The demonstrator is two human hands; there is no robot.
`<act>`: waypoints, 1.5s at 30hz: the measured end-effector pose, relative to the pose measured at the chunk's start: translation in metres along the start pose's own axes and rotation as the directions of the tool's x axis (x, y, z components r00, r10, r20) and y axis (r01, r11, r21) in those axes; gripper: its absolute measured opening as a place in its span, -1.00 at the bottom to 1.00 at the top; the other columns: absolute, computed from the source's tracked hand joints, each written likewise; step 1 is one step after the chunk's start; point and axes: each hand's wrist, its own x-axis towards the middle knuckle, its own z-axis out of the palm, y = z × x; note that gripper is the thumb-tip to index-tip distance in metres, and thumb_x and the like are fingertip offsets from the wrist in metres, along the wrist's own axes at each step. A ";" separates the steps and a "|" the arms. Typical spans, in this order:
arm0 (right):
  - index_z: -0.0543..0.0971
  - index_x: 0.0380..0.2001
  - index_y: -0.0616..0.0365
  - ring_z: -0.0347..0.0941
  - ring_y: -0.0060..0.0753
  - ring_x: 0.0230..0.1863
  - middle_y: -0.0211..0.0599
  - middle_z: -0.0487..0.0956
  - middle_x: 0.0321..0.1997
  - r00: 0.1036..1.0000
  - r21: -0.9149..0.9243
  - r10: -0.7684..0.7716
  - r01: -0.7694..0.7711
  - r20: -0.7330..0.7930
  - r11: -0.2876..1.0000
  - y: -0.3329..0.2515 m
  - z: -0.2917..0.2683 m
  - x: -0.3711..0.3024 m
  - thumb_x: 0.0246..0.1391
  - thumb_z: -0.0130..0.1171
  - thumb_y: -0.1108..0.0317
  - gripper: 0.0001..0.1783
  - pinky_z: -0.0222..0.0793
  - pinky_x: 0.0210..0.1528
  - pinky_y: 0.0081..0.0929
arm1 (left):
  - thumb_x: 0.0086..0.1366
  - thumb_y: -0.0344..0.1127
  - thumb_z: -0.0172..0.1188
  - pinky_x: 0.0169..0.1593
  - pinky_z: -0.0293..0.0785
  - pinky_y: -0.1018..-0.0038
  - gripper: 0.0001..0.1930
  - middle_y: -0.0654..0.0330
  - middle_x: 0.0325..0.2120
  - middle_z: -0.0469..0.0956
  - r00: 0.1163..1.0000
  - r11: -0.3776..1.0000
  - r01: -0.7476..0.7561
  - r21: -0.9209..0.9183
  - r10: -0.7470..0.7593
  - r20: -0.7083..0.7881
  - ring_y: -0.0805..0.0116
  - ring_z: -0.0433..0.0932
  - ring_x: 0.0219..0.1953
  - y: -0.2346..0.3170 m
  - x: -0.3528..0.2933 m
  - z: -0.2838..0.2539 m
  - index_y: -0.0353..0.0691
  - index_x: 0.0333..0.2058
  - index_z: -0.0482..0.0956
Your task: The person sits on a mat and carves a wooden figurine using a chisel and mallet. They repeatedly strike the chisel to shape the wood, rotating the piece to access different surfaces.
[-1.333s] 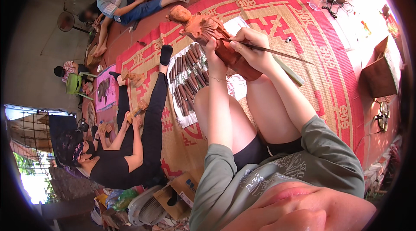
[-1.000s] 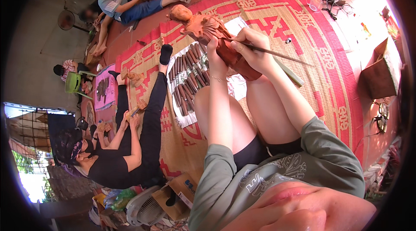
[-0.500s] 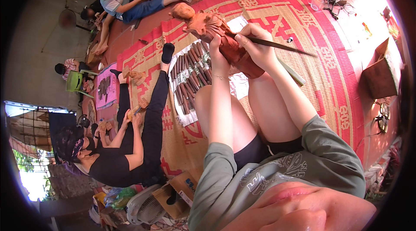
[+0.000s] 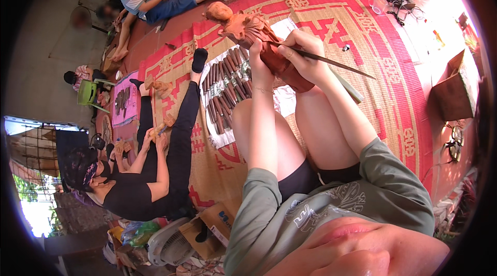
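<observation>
A reddish-brown carved wooden figurine (image 4: 277, 63) with a rounded head and layered folds is held tilted above my knees. My left hand (image 4: 260, 61) is wrapped round its near side, thumb up against the carved folds. In my right hand (image 4: 306, 57) is a slim dark tool (image 4: 344, 64), gripped like a pen, its tapered end pointing out to the right. The tool's other end meets the figurine's side; that tip is too small to make out. Beyond my left forearm, several wooden-handled carving tools (image 4: 223, 87) lie in rows on a white cloth (image 4: 226, 139).
A red and straw-coloured patterned mat (image 4: 393, 105) spreads under me. On the left, a co-worker in black (image 4: 134, 193) sits working on a small wooden piece. A pale green bar (image 4: 348, 87) lies beside my right forearm. At the right stands a brown box (image 4: 455, 87).
The tool in my right hand has shifted slightly, its free end dipping a little lower. My left hand keeps its hold on the figurine.
</observation>
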 end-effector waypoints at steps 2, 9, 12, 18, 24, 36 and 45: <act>0.45 -0.57 0.24 0.35 -0.37 -0.56 -0.25 0.41 -0.61 0.999 0.047 0.039 -0.040 0.007 0.998 0.001 -0.003 0.000 -0.08 0.25 0.43 -0.83 0.24 -0.48 -0.49 | 0.19 0.08 -0.03 0.10 0.27 0.41 -0.31 0.13 0.03 0.34 0.998 0.999 -0.042 0.025 0.043 -0.040 0.32 0.37 0.02 -0.002 -0.001 0.009 -0.31 0.16 0.18; 0.46 -0.57 0.24 0.37 -0.32 -0.56 -0.22 0.42 -0.62 0.999 -0.025 -0.007 0.007 -0.037 1.000 -0.002 0.002 0.000 -0.10 0.26 0.44 -0.84 0.25 -0.48 -0.45 | 0.17 0.11 0.03 -0.21 0.46 0.48 -0.48 0.16 -0.37 0.51 0.994 0.997 -0.052 -0.058 0.046 -0.101 0.37 0.52 -0.33 -0.006 0.004 0.000 -0.32 -0.20 0.44; 0.46 -0.58 0.24 0.39 -0.29 -0.55 -0.21 0.43 -0.61 0.999 0.005 0.037 -0.037 0.007 0.999 0.000 0.000 -0.002 -0.11 0.26 0.44 -0.83 0.26 -0.48 -0.43 | 0.17 0.11 0.03 -0.25 0.45 0.48 -0.48 0.14 -0.41 0.52 0.993 0.995 -0.073 -0.069 0.066 -0.096 0.37 0.52 -0.37 -0.007 0.001 0.001 -0.32 -0.21 0.43; 0.47 -0.57 0.24 0.40 -0.29 -0.54 -0.22 0.44 -0.61 0.997 -0.110 -0.029 0.022 -0.066 0.994 -0.002 0.002 0.001 -0.11 0.26 0.44 -0.84 0.28 -0.47 -0.44 | 0.18 0.09 0.01 -0.02 0.32 0.40 -0.41 0.15 -0.14 0.39 0.989 0.997 -0.077 -0.025 0.073 -0.125 0.31 0.41 -0.12 -0.002 0.000 0.012 -0.29 0.00 0.26; 0.47 -0.58 0.24 0.39 -0.28 -0.54 -0.20 0.44 -0.62 0.996 0.019 0.085 -0.084 -0.038 0.996 -0.002 0.000 0.000 -0.10 0.25 0.43 -0.83 0.27 -0.46 -0.44 | 0.18 0.11 0.03 -0.26 0.45 0.46 -0.51 0.17 -0.43 0.52 0.990 0.995 -0.098 -0.016 0.096 -0.104 0.37 0.51 -0.38 -0.007 0.004 0.000 -0.27 -0.21 0.42; 0.45 -0.59 0.26 0.35 -0.39 -0.57 -0.23 0.43 -0.62 0.997 -0.023 0.060 -0.062 -0.057 0.998 -0.003 0.002 0.001 -0.07 0.24 0.43 -0.82 0.24 -0.48 -0.48 | 0.18 0.09 0.00 -0.01 0.36 0.39 -0.39 0.12 -0.12 0.42 0.989 0.995 -0.089 0.048 0.094 -0.117 0.30 0.44 -0.11 -0.005 0.001 0.005 -0.31 0.02 0.28; 0.45 -0.58 0.25 0.39 -0.28 -0.54 -0.20 0.43 -0.61 0.999 -0.080 0.018 -0.022 -0.045 0.997 -0.004 0.002 0.001 -0.09 0.24 0.42 -0.82 0.25 -0.48 -0.42 | 0.17 0.09 0.06 -0.12 0.45 0.45 -0.46 0.14 -0.26 0.48 0.982 0.993 -0.118 -0.024 0.113 -0.148 0.35 0.50 -0.22 -0.009 0.004 0.002 -0.28 -0.09 0.36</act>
